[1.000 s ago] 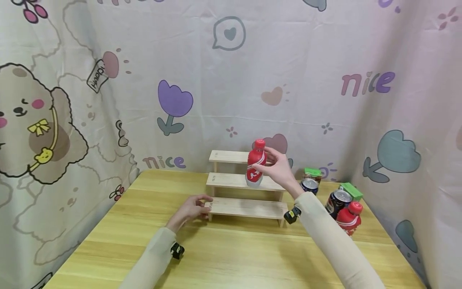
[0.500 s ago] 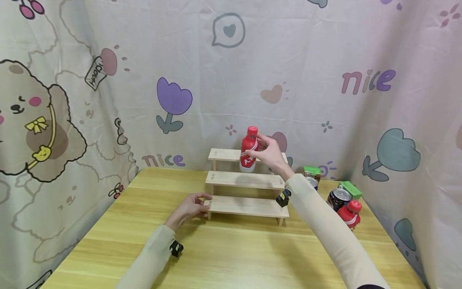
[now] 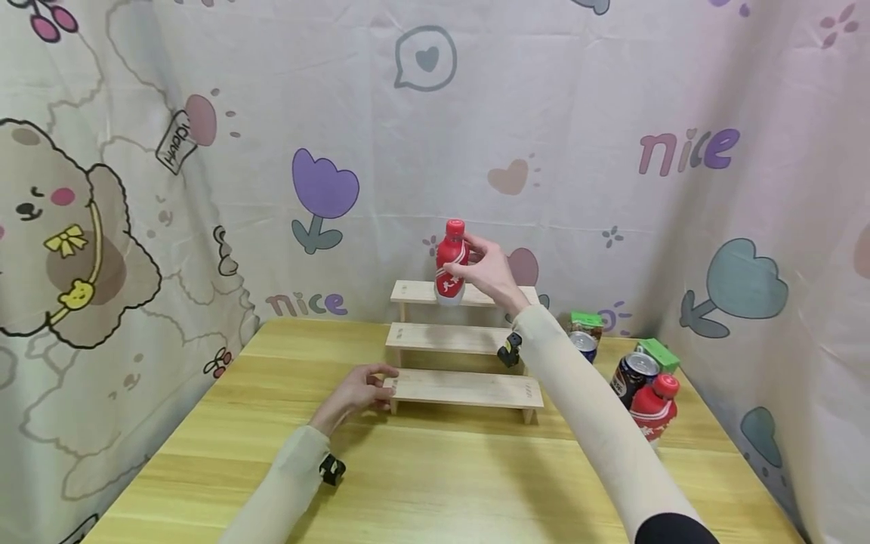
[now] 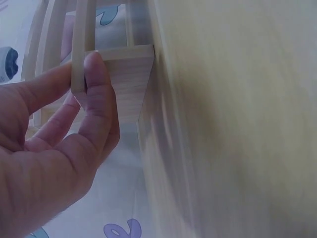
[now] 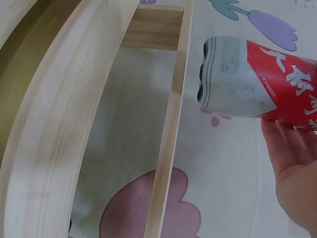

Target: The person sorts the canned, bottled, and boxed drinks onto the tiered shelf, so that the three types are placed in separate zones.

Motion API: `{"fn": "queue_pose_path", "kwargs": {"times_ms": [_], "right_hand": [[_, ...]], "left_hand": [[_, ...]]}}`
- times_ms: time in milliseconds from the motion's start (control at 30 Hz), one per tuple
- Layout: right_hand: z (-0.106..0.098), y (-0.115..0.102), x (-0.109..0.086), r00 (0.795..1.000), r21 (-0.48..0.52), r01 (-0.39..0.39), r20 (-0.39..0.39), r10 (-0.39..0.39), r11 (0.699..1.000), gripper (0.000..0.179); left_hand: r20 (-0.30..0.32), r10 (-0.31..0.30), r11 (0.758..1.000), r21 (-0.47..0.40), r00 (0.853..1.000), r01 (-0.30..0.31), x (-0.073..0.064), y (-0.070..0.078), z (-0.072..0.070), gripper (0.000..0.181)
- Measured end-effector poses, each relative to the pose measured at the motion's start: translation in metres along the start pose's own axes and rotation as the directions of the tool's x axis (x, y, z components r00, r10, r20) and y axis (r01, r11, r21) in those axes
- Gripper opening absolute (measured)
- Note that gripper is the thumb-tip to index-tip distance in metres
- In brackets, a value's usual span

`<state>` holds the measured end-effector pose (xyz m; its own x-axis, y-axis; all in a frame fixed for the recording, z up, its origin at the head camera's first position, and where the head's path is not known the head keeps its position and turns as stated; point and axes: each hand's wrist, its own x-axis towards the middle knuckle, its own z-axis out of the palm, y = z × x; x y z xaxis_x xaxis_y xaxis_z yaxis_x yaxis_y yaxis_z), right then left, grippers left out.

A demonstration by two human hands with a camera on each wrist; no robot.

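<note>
My right hand [image 3: 491, 273] grips a red bottle [image 3: 448, 251] with a red cap and a pale base, upright and overlapping the top tier in the head view. A narrow gap separates its base [image 5: 213, 77] from the top board [image 5: 173, 114] in the right wrist view. The three-tier wooden shelf [image 3: 462, 387] stands on the table. At its lower left end, my left hand [image 3: 355, 391] pinches the bottom board between thumb and fingers; the left wrist view shows the fingertips [image 4: 95, 67] round the board's end.
On the right of the table [image 3: 435, 483] stand a second red bottle [image 3: 652, 412], a dark can [image 3: 633, 376], another can [image 3: 584, 345] and two green-topped boxes [image 3: 658, 353] [image 3: 586, 321]. A patterned curtain [image 3: 381, 113] hangs behind and on both sides.
The right hand has carried the red bottle up and to the left, from in front of the middle tier to the top tier. The left hand has stayed on the shelf's end.
</note>
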<state>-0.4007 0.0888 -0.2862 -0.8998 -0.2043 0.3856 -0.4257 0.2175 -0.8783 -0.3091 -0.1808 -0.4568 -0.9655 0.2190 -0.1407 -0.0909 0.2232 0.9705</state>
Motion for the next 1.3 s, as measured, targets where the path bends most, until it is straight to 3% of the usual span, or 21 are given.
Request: {"fn": "queue_pose_path", "kwargs": {"times_ms": [433, 633, 1300], "right_hand": [[0.015, 0.007, 0.014, 0.998, -0.021, 0.046, -0.04, -0.047, 0.999, 0.07], [0.021, 0.008, 0.018, 0.999, -0.038, 0.011, -0.042, -0.013, 0.999, 0.074], [0.029, -0.002, 0.027, 0.999, -0.071, -0.005, 0.035, 0.007, 0.997, 0.067]], "left_hand": [[0.008, 0.006, 1.0, -0.003, 1.0, -0.006, -0.001, -0.001, 0.002, 0.043], [0.007, 0.005, 1.0, 0.002, 1.0, -0.005, -0.001, 0.0, 0.003, 0.043], [-0.017, -0.004, 1.0, 0.029, 1.0, 0.005, -0.003, -0.001, 0.003, 0.041]]}}
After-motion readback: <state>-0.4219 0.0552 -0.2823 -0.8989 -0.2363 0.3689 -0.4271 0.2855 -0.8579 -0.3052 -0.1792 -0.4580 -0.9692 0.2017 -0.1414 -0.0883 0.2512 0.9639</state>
